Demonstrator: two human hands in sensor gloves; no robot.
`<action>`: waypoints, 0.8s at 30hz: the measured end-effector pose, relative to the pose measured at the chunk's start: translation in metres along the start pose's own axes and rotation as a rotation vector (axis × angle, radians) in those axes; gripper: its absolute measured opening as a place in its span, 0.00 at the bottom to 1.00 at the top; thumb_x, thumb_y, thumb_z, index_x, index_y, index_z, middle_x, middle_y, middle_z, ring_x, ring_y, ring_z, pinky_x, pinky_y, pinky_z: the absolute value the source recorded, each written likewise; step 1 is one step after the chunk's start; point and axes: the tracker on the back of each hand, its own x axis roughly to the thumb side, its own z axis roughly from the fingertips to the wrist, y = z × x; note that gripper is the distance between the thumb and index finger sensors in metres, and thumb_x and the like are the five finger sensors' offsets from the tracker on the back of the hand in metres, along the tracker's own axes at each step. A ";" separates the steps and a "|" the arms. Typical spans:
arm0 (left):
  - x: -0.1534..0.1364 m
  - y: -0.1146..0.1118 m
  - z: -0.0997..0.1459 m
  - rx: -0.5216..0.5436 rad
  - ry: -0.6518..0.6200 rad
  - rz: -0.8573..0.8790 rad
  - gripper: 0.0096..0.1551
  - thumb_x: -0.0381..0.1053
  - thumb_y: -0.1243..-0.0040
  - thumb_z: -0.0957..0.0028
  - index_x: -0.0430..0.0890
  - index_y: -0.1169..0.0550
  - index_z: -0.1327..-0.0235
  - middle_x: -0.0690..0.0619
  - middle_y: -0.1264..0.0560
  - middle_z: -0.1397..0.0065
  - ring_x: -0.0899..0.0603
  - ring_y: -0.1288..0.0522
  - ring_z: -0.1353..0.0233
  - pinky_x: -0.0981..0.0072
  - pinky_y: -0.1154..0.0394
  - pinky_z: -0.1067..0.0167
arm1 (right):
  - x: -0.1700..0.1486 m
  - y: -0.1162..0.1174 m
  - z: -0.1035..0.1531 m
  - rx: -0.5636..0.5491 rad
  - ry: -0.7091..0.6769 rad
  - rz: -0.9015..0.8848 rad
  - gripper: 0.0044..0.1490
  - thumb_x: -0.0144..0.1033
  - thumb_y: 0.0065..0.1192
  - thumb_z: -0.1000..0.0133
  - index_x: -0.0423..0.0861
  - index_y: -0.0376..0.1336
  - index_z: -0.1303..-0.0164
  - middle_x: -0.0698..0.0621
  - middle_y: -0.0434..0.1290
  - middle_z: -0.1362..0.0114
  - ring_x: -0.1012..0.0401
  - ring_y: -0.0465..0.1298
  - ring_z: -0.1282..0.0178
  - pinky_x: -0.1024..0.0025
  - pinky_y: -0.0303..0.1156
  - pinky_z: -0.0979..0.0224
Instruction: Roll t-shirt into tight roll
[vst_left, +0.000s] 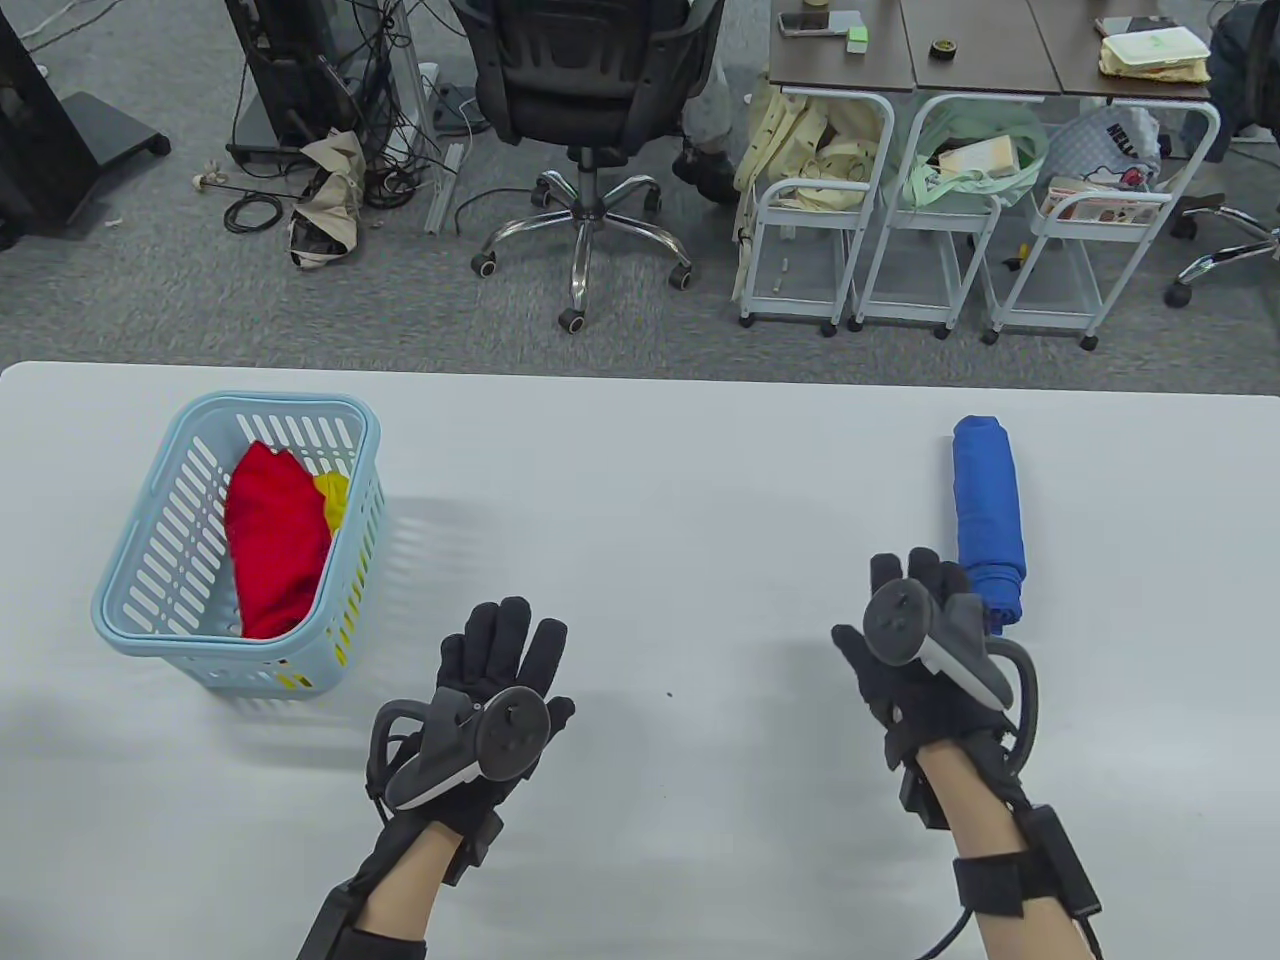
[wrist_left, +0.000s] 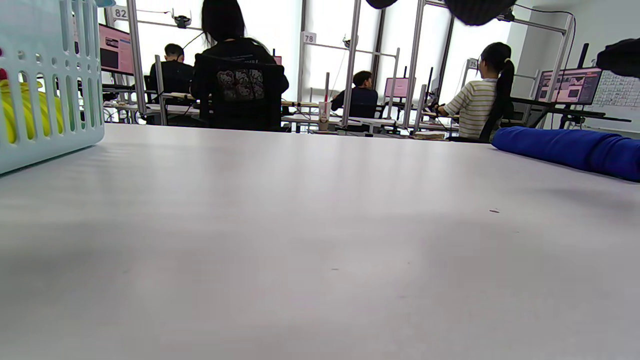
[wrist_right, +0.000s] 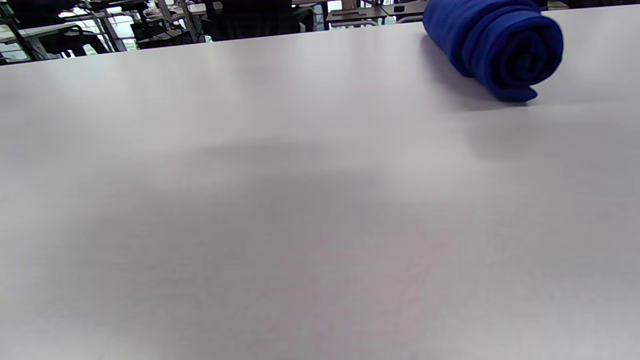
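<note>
Now the blue t-shirt roll (vst_left: 987, 520) lies on the white bench (vst_left: 660, 480), right side.
Both hands hold nothing: left hand (vst_left: 495, 680) fingers spread straight, right hand (vst_left: 915, 640) fingers relaxed just beside the roll's near end.

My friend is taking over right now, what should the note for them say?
Left hand: open, fingers straight, over the white table, holding nothing.
Right hand: open, holding nothing, just in front of the near end of the rolled blue t-shirt; contact cannot be told.
The blue t-shirt lies on the table's right side, already a tight roll with spiral layers showing at its end.
The light blue plastic basket on the left holds a red cloth and a yellow cloth, both unrolled.
Done: blue roll. Possibly left: the cloths in the basket.
</note>
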 end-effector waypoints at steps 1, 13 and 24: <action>0.001 0.000 0.000 0.003 -0.001 0.000 0.41 0.65 0.65 0.36 0.53 0.55 0.12 0.39 0.61 0.09 0.29 0.57 0.13 0.35 0.53 0.21 | 0.010 0.004 0.011 -0.009 -0.027 -0.003 0.53 0.63 0.32 0.38 0.51 0.16 0.20 0.41 0.15 0.18 0.39 0.19 0.17 0.39 0.25 0.23; -0.002 -0.002 0.001 0.016 0.030 -0.021 0.41 0.65 0.65 0.36 0.53 0.55 0.12 0.40 0.60 0.09 0.29 0.57 0.13 0.34 0.53 0.21 | 0.027 0.028 0.041 -0.098 -0.068 0.097 0.53 0.59 0.37 0.36 0.52 0.16 0.21 0.43 0.13 0.20 0.42 0.16 0.19 0.40 0.21 0.24; -0.026 0.079 -0.010 0.180 0.126 -0.019 0.37 0.57 0.60 0.33 0.53 0.50 0.12 0.40 0.53 0.08 0.29 0.49 0.13 0.34 0.44 0.22 | 0.012 0.019 0.041 -0.091 -0.056 0.013 0.54 0.60 0.38 0.37 0.51 0.17 0.20 0.42 0.14 0.19 0.41 0.16 0.19 0.39 0.22 0.24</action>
